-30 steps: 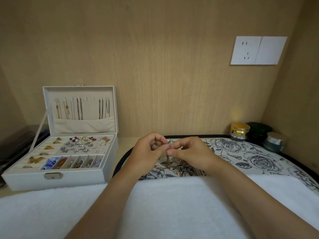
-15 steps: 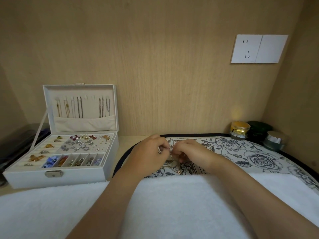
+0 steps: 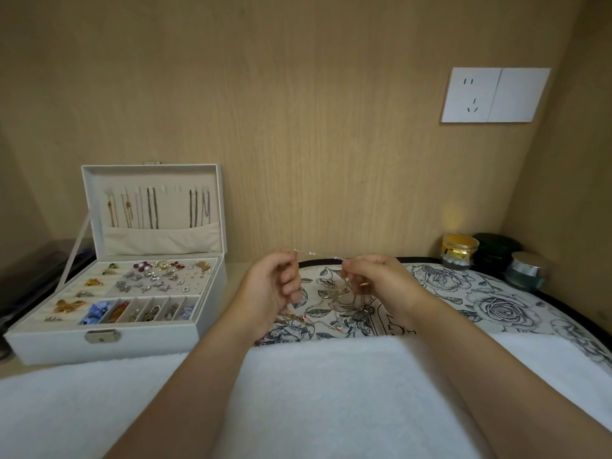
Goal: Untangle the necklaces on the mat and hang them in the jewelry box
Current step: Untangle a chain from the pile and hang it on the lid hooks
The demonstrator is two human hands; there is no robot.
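Pinching a thin necklace (image 3: 314, 253) taut between my left hand (image 3: 271, 286) and right hand (image 3: 374, 279), above the mat (image 3: 496, 293), I hold it running left-right; the jewelry box (image 3: 116, 339) lies beyond my left hand, the nearer one.

Soft, warm, even light fills the nook, with no hard shadows. A faint yellow glow sits on the wall just above the gold jar (image 3: 460, 250). Left of that jar, far across, the corner goes dim. Wide-angle bending curves the edges; the white towel (image 3: 331, 392) nearest the camera looks washed-out and soft.
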